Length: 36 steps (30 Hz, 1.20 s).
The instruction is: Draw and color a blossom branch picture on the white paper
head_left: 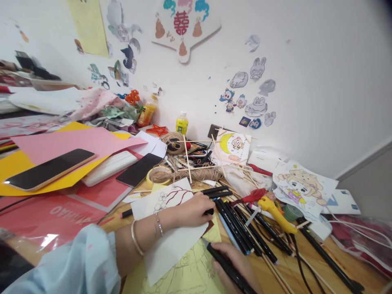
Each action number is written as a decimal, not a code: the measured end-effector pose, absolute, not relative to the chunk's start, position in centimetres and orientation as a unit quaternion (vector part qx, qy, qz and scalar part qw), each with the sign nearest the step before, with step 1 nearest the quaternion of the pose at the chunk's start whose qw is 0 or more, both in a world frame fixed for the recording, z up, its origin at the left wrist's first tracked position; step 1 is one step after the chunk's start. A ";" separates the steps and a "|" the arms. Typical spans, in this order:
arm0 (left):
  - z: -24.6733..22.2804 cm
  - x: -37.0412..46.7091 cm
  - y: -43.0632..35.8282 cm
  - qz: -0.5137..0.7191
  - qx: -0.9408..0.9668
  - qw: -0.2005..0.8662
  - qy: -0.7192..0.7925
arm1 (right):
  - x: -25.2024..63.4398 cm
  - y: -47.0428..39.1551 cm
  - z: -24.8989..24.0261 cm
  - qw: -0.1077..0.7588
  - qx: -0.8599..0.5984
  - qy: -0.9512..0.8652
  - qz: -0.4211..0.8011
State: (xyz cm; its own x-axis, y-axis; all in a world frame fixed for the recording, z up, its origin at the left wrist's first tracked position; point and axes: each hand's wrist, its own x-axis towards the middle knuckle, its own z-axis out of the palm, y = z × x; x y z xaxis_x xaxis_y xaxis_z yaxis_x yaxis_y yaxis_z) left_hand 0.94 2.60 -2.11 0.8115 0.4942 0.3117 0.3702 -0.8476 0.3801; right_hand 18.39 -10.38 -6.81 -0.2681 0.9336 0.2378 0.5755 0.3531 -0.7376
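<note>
Our right hand [240,265] grips marker [226,266], left hand [192,210] dark piece [209,211]; overrunning white paper [171,247] could stain yellow sheet [190,275].

Markers [232,224] lie right of the blossom drawing [176,247]

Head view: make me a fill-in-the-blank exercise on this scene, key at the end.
1. The right hand holds a marker whose barrel is ____.
2. The sheet under the left hand, with a blossom-branch drawing, is ____.
3. The hot glue gun has a ____ body.
4. The picture near the wall shows a yellow crescent ____.

Missing words: black; white; yellow; moon.
</note>
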 end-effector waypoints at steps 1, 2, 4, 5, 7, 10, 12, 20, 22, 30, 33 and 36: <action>-2.1 0.9 2.6 0.203 0.939 0.152 0.230 | 18.4 -10.4 -6.8 0.340 -0.505 -0.749 0.261; -2.1 0.9 2.6 0.202 0.940 0.152 0.231 | 18.3 -10.4 -6.8 0.340 -0.501 -0.754 0.255; -2.0 1.0 2.6 0.201 0.940 0.153 0.231 | 18.2 -10.4 -6.7 0.333 -0.486 -0.770 0.246; -2.0 1.0 2.5 0.199 0.940 0.153 0.232 | 18.2 -10.5 -6.7 0.331 -0.487 -0.771 0.242; -1.9 1.0 2.5 0.195 0.939 0.156 0.234 | 18.2 -10.5 -6.7 0.333 -0.498 -0.766 0.234; -1.9 0.9 2.5 0.197 0.939 0.158 0.234 | 18.3 -10.4 -6.7 0.320 -0.483 -0.782 0.228; -2.0 0.9 2.5 0.200 0.939 0.159 0.232 | 18.4 -10.4 -6.7 0.311 -0.483 -0.786 0.229; -2.0 1.0 2.5 0.197 0.940 0.154 0.232 | 18.3 -10.4 -6.0 0.327 -0.485 -0.776 0.235; -2.0 1.0 2.5 0.197 0.940 0.153 0.234 | 18.3 -10.4 -6.1 0.341 -0.499 -0.763 0.230; -2.1 0.9 2.5 0.200 0.938 0.162 0.232 | 18.3 -10.6 -6.3 0.342 -0.501 -0.760 0.233; -2.0 1.0 2.5 0.199 0.938 0.162 0.232 | 18.2 -10.6 -6.0 0.328 -0.488 -0.777 0.224; -2.0 1.0 2.5 0.198 0.938 0.164 0.234 | 18.1 -10.5 -5.9 0.315 -0.490 -0.781 0.224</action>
State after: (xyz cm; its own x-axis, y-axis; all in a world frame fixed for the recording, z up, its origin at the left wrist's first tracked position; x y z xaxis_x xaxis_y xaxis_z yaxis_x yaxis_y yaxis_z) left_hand 1.00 2.52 -1.98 0.8120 0.5036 0.2950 0.3734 -0.8368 0.4004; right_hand 18.08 -10.47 -5.90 -0.3206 0.9070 0.2733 0.6248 0.4193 -0.6586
